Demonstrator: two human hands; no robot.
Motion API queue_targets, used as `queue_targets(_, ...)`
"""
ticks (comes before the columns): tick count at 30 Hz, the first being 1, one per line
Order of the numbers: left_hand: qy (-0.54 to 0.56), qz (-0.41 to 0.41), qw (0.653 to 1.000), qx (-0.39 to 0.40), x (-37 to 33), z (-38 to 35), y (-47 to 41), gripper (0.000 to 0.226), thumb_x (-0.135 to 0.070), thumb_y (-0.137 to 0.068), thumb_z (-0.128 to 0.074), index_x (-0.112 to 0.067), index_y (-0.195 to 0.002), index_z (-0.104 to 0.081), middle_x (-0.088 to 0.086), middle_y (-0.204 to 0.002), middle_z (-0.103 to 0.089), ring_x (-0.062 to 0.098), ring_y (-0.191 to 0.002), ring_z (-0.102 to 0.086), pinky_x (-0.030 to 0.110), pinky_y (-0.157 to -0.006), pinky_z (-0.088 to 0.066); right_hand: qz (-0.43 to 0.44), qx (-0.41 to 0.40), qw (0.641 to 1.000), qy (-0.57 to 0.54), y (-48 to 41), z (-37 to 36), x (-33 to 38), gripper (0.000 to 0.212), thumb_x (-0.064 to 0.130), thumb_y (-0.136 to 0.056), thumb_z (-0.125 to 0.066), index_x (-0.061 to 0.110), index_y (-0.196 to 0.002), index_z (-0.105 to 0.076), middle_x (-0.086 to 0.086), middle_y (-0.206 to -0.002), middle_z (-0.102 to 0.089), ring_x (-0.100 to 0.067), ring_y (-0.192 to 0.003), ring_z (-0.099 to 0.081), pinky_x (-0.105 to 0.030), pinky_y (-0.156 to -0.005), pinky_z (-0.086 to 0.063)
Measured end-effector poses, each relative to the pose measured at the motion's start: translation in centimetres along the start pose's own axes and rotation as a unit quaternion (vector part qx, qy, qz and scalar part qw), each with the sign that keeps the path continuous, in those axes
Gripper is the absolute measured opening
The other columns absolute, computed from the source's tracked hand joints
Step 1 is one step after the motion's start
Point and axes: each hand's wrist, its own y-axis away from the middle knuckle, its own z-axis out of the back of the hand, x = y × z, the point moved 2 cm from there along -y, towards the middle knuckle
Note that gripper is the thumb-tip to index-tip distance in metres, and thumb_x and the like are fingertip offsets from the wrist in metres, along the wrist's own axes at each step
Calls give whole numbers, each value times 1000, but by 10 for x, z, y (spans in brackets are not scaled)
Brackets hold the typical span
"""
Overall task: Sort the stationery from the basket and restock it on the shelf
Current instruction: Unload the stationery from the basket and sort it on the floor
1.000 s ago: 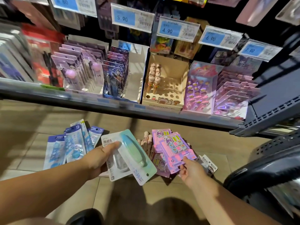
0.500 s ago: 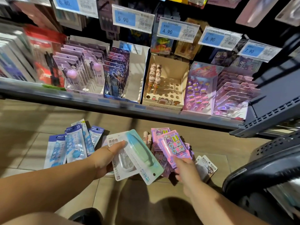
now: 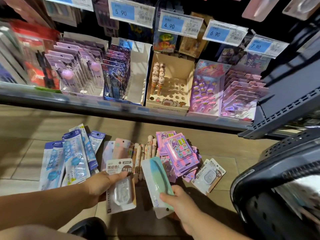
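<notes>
- Step in hand: sorting. The left hand (image 3: 101, 187) grips a brown-backed tape pack (image 3: 121, 189), with the thumb across its face. The right hand (image 3: 181, 200) pinches a teal-green carded pack (image 3: 158, 177) by its lower end. Both packs are held over the floor, below and in front of the pen display box (image 3: 168, 102) on the shelf.
- Floor piles, all below the pen display box: blue packs (image 3: 69, 158) far to its left, loose pens (image 3: 144, 151) almost directly beneath, purple sticker packs (image 3: 180, 153) just right of those, and a similar tape pack (image 3: 210, 175) further right.
- Next move, as judged: each held pack goes to its like pile. The likely match for the brown-backed pack lies beyond the purple pile, so a reach across is needed.
- Containers: the pen display box holds a few pens (image 3: 158, 75) in its back-left corner, and most holes are vacant. The basket (image 3: 270, 212), lower right of the box, shows only blurred, glossy contents.
</notes>
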Motion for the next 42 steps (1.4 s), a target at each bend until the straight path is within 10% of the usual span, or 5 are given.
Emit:
queue_targets(5, -27, 1, 998, 55, -3, -4, 3, 58, -4, -60, -85, 2, -114, -65, 21, -101, -73, 34, -89, -72, 36, -71, -57, -16, 9, 999, 30, -1, 11, -9, 25, 30, -92, -64, 27, -113, -51, 4, -114, -60, -12, -106, -55, -27, -85, -46)
queue_targets(14, -16, 24, 993, 118, 8, 14, 14, 60, 5, -58, -79, 6, -115, -61, 28, -110, -68, 42, -99, -67, 46, -88, -54, -4, 56, 990, 129, -5, -1, -15, 26, 31, -91, -63, 29, -116, -53, 6, -113, -62, -8, -107, -56, -31, -95, -48)
queue_targets(31, 79, -22, 996, 26, 0, 58, 22, 52, 6, -61, -77, -3, -111, -64, 20, -106, -71, 31, -91, -71, 39, -78, -57, 26, 124, 991, 49, -28, -57, 51, 34, 15, -99, -52, 19, -133, -46, -5, -124, -62, -21, -108, -63, -43, -98, -51)
queue_targets(38, 79, -25, 996, 27, 1, 70, 20, 47, 5, -64, -77, -3, -108, -63, 18, -102, -73, 31, -91, -71, 42, -87, -54, 4, 168, 944, 284, -24, -72, 54, 47, 37, -99, -49, 15, -140, -41, -6, -125, -58, -21, -117, -56, -37, -104, -46)
queue_targets(42, 67, -9, 995, 68, 2, 49, 18, 92, -13, -35, -96, 0, -118, -60, 21, -114, -70, 35, -102, -69, 40, -83, -57, -9, 225, 957, 181, -14, -79, 46, 49, 40, -97, -53, 18, -139, -40, -3, -120, -58, -16, -109, -61, -30, -94, -51)
